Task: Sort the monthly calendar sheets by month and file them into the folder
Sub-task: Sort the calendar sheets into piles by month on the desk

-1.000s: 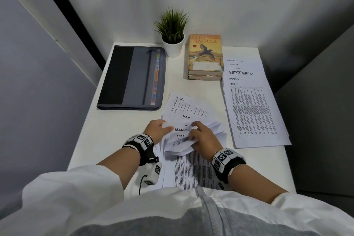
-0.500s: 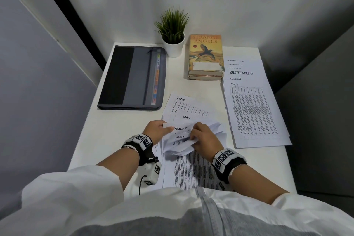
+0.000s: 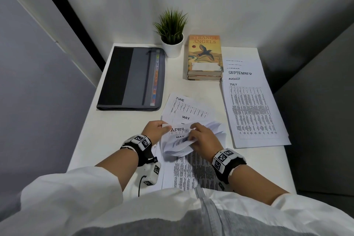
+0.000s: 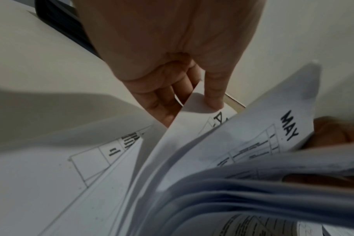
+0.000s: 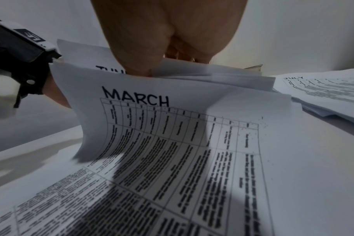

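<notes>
Since the earlier frames the sheet showing between the hands has changed from MARCH to JANUARY to APRIL, while both hands have stayed put over the stack. The left hand pinches the top corner of the white paper APRIL calendar sheet in its grip, thumb on top; the right hand curls round a bent bundle of white calendar sheets, peeling them back. Just beyond the grips lie loose JUNE and MAY sheets; well to the right of the right hand, a fanned pile of white sheets headed JULY, AUGUST and SEPTEMBER looks ordered. Judging by this, the later months are sorted, the early ones are mid-sort, and the closed grey-and-black zip folder, beyond the left hand on the white counter, holds nothing yet.
</notes>
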`<action>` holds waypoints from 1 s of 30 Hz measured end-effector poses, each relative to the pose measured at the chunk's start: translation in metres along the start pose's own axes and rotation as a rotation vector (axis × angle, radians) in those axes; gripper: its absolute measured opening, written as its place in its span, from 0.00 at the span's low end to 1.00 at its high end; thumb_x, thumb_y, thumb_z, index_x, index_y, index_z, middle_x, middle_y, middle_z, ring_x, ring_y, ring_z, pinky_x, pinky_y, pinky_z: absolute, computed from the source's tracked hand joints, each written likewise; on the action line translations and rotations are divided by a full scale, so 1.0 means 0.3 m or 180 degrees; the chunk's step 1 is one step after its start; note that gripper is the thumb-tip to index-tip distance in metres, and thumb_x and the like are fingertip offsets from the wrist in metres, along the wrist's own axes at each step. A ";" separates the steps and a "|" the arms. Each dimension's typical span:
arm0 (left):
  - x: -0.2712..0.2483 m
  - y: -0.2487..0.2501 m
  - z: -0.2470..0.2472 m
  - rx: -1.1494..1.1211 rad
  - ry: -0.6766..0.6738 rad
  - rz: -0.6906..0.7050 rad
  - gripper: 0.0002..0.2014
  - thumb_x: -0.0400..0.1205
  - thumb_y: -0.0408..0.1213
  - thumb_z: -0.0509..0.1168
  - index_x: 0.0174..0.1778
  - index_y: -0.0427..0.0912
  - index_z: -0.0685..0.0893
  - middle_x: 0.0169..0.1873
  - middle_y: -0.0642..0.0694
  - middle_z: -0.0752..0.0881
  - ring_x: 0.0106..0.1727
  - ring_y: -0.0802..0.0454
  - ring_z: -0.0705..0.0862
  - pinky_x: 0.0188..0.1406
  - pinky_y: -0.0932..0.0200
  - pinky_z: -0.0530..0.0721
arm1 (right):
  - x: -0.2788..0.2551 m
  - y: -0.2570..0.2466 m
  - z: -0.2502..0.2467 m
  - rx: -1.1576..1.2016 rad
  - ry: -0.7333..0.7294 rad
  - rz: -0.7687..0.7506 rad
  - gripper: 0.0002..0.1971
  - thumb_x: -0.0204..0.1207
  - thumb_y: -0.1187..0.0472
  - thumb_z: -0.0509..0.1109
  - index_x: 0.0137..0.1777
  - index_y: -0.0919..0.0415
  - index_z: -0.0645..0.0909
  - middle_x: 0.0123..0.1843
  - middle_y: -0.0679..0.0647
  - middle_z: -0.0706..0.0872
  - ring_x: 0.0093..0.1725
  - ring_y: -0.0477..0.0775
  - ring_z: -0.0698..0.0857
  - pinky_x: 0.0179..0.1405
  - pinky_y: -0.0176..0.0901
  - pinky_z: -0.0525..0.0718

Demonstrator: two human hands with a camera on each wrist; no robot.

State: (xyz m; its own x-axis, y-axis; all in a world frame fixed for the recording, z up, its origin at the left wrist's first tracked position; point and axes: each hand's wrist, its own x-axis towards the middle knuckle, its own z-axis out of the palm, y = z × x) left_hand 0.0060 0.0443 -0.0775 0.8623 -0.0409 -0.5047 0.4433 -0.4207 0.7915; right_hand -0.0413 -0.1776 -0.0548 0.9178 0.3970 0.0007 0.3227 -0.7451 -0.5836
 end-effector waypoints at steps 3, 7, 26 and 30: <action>-0.017 0.021 -0.002 -0.0225 -0.0451 -0.0102 0.04 0.76 0.40 0.74 0.36 0.46 0.91 0.32 0.52 0.89 0.35 0.56 0.83 0.39 0.61 0.79 | 0.002 0.007 0.006 -0.0064 -0.0004 0.0020 0.09 0.63 0.66 0.79 0.38 0.57 0.82 0.69 0.58 0.80 0.60 0.60 0.80 0.56 0.51 0.81; -0.026 0.047 0.001 -0.0426 -0.0696 -0.0299 0.09 0.78 0.41 0.72 0.33 0.45 0.91 0.34 0.48 0.90 0.38 0.53 0.85 0.42 0.59 0.80 | 0.006 -0.002 -0.006 -0.0318 0.0022 -0.0126 0.11 0.59 0.65 0.81 0.36 0.55 0.82 0.48 0.50 0.88 0.53 0.61 0.80 0.48 0.50 0.81; 0.046 0.071 0.047 0.0983 -0.0153 -0.0106 0.09 0.80 0.36 0.69 0.45 0.32 0.86 0.40 0.41 0.87 0.44 0.44 0.84 0.48 0.55 0.80 | 0.020 0.015 -0.124 0.0211 -0.0771 0.0283 0.04 0.70 0.62 0.75 0.38 0.58 0.82 0.38 0.48 0.83 0.37 0.49 0.81 0.38 0.41 0.78; 0.038 0.047 0.034 0.1233 0.0343 0.0104 0.06 0.79 0.34 0.68 0.44 0.42 0.76 0.40 0.48 0.77 0.46 0.48 0.77 0.46 0.59 0.74 | 0.050 0.037 -0.148 -0.0035 -0.1053 0.0397 0.03 0.71 0.63 0.74 0.40 0.59 0.82 0.39 0.51 0.83 0.39 0.50 0.80 0.35 0.39 0.75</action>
State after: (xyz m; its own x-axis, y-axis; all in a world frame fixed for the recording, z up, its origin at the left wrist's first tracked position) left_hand 0.0195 0.0287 -0.0755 0.9043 0.0265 -0.4261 0.3078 -0.7321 0.6077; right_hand -0.0138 -0.2036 -0.0253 0.8263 0.4535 -0.3342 0.2171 -0.8038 -0.5538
